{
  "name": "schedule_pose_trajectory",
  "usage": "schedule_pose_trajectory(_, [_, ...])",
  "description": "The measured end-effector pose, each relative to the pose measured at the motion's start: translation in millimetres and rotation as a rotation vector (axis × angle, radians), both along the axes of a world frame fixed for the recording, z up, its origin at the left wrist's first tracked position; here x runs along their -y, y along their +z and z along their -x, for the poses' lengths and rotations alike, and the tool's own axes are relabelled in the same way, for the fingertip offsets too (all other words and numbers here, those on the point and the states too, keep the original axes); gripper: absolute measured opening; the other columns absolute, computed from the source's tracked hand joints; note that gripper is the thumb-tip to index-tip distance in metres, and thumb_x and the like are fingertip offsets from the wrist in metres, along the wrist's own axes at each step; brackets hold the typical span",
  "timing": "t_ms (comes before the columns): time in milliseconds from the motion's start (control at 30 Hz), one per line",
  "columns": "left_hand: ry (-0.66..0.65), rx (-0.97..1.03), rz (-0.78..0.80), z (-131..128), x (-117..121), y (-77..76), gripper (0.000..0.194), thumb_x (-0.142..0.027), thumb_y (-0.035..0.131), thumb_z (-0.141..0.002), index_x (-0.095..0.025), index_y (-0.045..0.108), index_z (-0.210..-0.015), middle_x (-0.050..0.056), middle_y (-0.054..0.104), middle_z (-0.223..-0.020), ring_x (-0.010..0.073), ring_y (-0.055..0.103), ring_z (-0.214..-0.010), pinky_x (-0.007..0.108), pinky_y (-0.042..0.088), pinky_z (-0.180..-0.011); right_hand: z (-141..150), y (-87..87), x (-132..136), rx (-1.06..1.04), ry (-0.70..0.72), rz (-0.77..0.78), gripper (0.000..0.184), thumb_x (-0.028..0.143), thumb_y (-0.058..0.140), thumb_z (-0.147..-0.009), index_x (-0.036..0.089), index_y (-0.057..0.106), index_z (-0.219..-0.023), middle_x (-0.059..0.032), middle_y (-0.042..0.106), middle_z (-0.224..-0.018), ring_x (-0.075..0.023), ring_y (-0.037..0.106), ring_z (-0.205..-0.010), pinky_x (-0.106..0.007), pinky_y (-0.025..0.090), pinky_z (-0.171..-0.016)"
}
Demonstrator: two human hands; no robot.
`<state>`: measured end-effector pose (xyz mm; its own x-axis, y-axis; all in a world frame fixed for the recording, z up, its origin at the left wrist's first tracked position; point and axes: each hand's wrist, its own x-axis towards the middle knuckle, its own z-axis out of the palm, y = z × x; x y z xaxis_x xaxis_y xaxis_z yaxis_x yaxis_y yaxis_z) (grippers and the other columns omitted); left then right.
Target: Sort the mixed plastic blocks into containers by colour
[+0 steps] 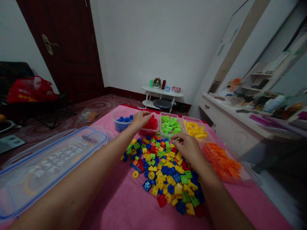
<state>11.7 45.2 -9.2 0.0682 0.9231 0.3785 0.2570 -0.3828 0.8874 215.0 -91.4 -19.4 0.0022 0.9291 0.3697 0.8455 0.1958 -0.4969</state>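
Note:
My left hand (141, 119) is over the left edge of a clear box of red bricks (152, 122), its fingers drawn together. Whatever those fingers may hold is too small to make out. My right hand (188, 144) hovers at the upper right of a mixed pile of toy building bricks (165, 169), just in front of a box of green bricks (170, 124). Thumb and fingers are bent and apart, with nothing visible between them. Left of the red box stands a round tub of blue bricks (122, 123). Yellow bricks (195, 130) and orange bricks (223, 161) fill boxes on the right.
A large clear lid with a blue rim (96, 135) lies on the left of the pink cloth (115, 204). Beyond the table are a black stool (162, 103) and a small white stand (165, 92). A cluttered white dresser (230, 116) stands at right.

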Motion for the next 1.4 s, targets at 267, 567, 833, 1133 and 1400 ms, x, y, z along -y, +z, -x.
schedule_pose_trajectory(267, [-0.164,-0.132,-0.239,-9.5,13.7,-35.3,0.024,-0.026,0.05,-0.083,-0.015,0.071,-0.089,0.005,0.073,-0.089,0.0179,0.066,-0.083,0.028,0.05,-0.078,21.4,-8.3,3.5,0.112,0.128,0.055,0.02,0.018,0.053,-0.078,0.021,0.07,-0.088,-0.0034,0.068,-0.088,-0.0176,0.061,-0.08,-0.028,0.044,-0.071])
schedule_pose_trajectory(567, [-0.278,0.334,-0.116,4.7,19.6,-18.0,0.026,-0.035,0.057,-0.08,-0.012,0.069,-0.086,0.004,0.07,-0.074,0.0125,0.063,-0.064,0.022,0.05,-0.061,60.0,-4.6,5.7,0.075,0.296,0.069,0.025,0.02,0.061,-0.077,0.021,0.067,-0.101,-0.0046,0.067,-0.103,-0.0188,0.059,-0.097,-0.032,0.043,-0.087])
schedule_pose_trajectory(833, [-0.211,0.437,-0.074,25.2,36.0,30.3,0.027,-0.037,0.061,-0.077,-0.012,0.069,-0.085,0.005,0.068,-0.07,0.01,0.06,-0.059,0.017,0.045,-0.053,162.0,-24.4,-14.5,0.442,0.654,-0.042,0.042,0.041,0.066,-0.07,0.018,0.065,-0.106,-0.0126,0.054,-0.126,-0.0284,0.047,-0.114,-0.044,0.032,-0.099])
schedule_pose_trajectory(1133, [-0.166,0.38,-0.084,9.1,35.6,10.1,0.025,-0.031,0.055,-0.08,-0.012,0.069,-0.086,0.004,0.068,-0.071,0.0112,0.06,-0.06,0.019,0.047,-0.056,144.2,-31.5,-29.7,0.58,0.366,0.074,0.03,0.029,0.054,-0.079,0.013,0.063,-0.104,-0.0151,0.061,-0.114,-0.0272,0.053,-0.103,-0.042,0.04,-0.089])
schedule_pose_trajectory(1400, [-0.472,-0.12,-0.245,-26.3,56.6,-38.5,0.024,-0.028,0.051,-0.084,-0.018,0.073,-0.089,0.004,0.072,-0.083,0.017,0.065,-0.075,0.025,0.049,-0.068,81.9,1.5,46.1,0.327,0.395,0.181,0.022,0.034,0.061,-0.082,0.02,0.067,-0.098,-0.0058,0.066,-0.101,-0.0208,0.057,-0.099,-0.035,0.04,-0.092])
